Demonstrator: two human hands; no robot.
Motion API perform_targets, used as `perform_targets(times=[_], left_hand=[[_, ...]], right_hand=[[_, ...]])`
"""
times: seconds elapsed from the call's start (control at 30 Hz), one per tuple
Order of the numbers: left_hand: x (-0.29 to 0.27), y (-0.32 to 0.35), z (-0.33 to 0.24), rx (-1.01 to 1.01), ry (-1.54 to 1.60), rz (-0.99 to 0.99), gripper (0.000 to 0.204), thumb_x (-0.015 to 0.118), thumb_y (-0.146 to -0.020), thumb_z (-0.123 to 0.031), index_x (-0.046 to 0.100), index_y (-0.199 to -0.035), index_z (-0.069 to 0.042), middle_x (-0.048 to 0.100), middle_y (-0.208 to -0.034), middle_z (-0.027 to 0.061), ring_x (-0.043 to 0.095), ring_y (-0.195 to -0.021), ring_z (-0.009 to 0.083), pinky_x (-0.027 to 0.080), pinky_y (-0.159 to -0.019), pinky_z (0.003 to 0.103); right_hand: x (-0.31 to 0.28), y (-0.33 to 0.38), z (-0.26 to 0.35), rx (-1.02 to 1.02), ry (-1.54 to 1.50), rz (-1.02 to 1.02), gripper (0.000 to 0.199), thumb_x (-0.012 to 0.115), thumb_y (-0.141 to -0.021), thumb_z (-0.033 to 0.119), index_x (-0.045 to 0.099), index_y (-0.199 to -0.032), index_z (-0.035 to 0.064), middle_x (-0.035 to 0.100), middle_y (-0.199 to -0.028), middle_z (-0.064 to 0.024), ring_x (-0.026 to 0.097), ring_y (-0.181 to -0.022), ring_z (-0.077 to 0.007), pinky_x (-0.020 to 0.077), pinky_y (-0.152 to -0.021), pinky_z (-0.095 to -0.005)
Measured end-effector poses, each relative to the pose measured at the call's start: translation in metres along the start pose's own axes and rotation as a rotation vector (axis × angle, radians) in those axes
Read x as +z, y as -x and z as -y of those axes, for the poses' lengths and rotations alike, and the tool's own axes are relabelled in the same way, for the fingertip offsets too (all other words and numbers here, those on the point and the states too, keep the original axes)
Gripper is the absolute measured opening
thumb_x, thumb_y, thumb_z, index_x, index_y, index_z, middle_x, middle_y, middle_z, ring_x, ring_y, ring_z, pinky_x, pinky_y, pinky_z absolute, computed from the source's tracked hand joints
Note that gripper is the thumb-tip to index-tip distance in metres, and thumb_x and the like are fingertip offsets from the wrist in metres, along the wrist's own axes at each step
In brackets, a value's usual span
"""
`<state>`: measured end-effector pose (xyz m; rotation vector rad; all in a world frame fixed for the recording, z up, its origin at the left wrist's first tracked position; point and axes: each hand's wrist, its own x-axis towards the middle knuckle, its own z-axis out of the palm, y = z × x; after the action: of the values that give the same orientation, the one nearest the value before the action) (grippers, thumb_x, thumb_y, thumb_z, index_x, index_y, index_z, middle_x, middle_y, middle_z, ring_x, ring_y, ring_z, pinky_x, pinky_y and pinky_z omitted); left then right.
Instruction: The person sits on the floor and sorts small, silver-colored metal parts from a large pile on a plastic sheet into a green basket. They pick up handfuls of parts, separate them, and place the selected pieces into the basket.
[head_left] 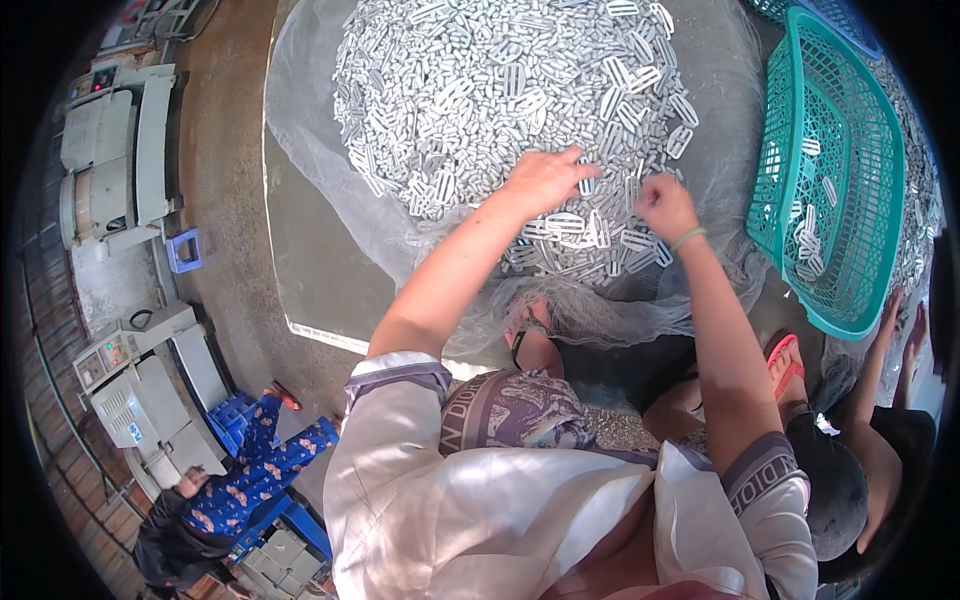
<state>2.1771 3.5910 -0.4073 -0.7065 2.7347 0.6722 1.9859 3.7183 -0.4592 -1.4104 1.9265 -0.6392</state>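
A wide heap of small silver-grey metal pellets (440, 110) lies before me, with flat slotted metal buckles mixed through it. My left hand (540, 185) reaches over the near part of the heap, its thumb and fingers at a slotted buckle (587, 186), which they seem to pinch. To its right my right hand (668, 210) is closed, fingertips at another upright slotted buckle (631, 193); its hidden fingers make the grip hard to see. Below both hands, several loose buckles (565, 224) lie together at the heap's near edge.
Under the heap spreads a sheer white net (340, 190) on a grey table (320, 270). A green plastic basket (768, 190) with several buckles inside stands at the right. Other people sit at the lower right and lower left. Grey machines (150, 400) line the left side.
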Motion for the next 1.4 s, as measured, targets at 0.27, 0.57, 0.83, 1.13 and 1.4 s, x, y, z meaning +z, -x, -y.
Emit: perform_targets(times=[0.27,0.57,0.83,1.13,1.4], left_hand=[[0.007,-0.017,0.012,-0.130,0.752,-0.255,0.016,0.063,-0.069,-0.012,0.053,-0.078,-0.004,0.051,-0.073,0.0047,0.050,-0.068,0.0136,0.041,-0.062,0.028],[0.028,-0.024,-0.047,-0.231,0.231,-0.013,0.026,0.064,-0.071,-0.023,0.053,-0.089,-0.007,0.061,-0.076,0.0144,0.059,-0.074,0.0328,0.046,-0.068,0.040],[0.035,-0.037,-0.020,-0.165,0.637,-0.139,0.019,0.060,-0.071,-0.018,0.054,-0.085,-0.006,0.060,-0.075,0.0140,0.060,-0.073,0.0285,0.046,-0.067,0.037],[0.059,-0.047,-0.069,-0.088,0.328,-0.252,0.024,0.066,-0.068,-0.022,0.057,-0.085,-0.006,0.062,-0.080,0.0131,0.059,-0.081,0.0347,0.047,-0.072,0.043],[0.032,-0.032,-0.093,-0.078,0.209,0.170,0.025,0.064,-0.069,-0.018,0.054,-0.089,-0.006,0.062,-0.080,0.0144,0.061,-0.079,0.0332,0.048,-0.068,0.041]], right_hand=[[-0.012,-0.007,0.007,0.344,-0.196,0.028,0.038,0.069,-0.070,0.031,0.056,-0.096,0.0063,0.063,-0.079,-0.0127,0.062,-0.075,-0.0225,0.0468,-0.069,-0.0344],[0.000,-0.005,-0.038,0.457,-0.321,0.135,0.038,0.061,-0.069,0.020,0.055,-0.103,0.0059,0.063,-0.083,-0.0105,0.061,-0.075,-0.0255,0.0473,-0.069,-0.0334],[-0.063,0.002,-0.043,0.613,-1.400,-0.064,0.013,0.049,-0.071,0.011,0.051,-0.083,0.0075,0.049,-0.061,-0.0038,0.049,-0.054,-0.0171,0.0429,-0.054,-0.0292],[-0.028,-0.002,-0.028,0.516,0.205,-0.110,0.054,0.071,-0.065,0.039,0.058,-0.107,0.0067,0.062,-0.101,-0.0185,0.058,-0.097,-0.0347,0.0452,-0.081,-0.0401],[-0.038,-0.012,-0.070,0.582,-0.149,-0.111,0.043,0.071,-0.065,0.036,0.062,-0.095,0.0065,0.063,-0.098,-0.0176,0.060,-0.089,-0.0327,0.0462,-0.078,-0.0369]])
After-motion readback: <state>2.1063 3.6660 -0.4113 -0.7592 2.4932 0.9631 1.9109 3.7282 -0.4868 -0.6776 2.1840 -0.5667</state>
